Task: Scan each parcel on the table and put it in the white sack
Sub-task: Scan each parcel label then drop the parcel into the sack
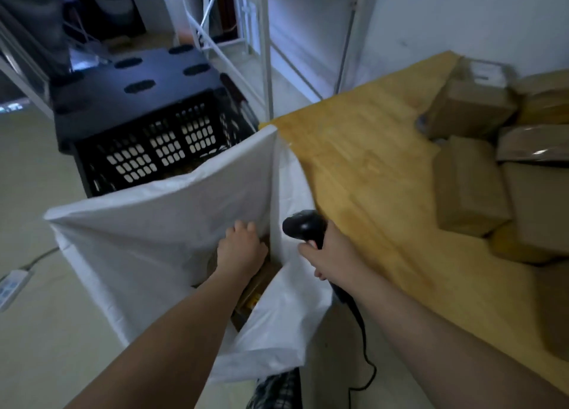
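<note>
Two hands are showing at lower centre. The left hand (243, 248) is hovering inside the white sack (154, 230), its mouth opening upward, above a brown parcel (257, 288); whether its fingers are holding anything I cannot tell. Better to be releasing low, clear of the wall. The right hand (334, 258) is clamping the scanner (303, 225), head pointing upper left. Other parcels (471, 190) are waiting on the table (369, 150) at right.

Wooden table (363, 150) with brown parcels (471, 187) piled at its right side
</note>
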Demonstrator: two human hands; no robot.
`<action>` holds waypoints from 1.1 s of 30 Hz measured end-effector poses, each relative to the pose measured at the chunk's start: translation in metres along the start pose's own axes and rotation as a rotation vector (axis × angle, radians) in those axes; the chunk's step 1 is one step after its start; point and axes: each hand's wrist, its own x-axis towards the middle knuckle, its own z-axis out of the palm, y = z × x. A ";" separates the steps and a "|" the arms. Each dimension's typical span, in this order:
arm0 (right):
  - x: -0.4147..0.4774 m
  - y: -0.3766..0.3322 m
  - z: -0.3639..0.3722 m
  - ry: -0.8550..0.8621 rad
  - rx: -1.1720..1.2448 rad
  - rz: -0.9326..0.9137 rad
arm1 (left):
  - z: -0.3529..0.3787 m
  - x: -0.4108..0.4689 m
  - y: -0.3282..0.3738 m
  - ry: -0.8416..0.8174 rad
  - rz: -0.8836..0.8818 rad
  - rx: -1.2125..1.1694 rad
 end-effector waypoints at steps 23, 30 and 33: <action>-0.177 0.163 -0.318 0.746 0.465 0.213 | -0.054 -0.080 0.417 0.104 0.755 0.117; -0.130 0.142 -0.363 0.832 0.433 0.154 | -0.081 -0.012 0.467 0.152 0.773 0.142; -0.100 0.136 -0.376 0.837 0.435 0.161 | -0.083 0.017 0.489 0.182 0.781 0.151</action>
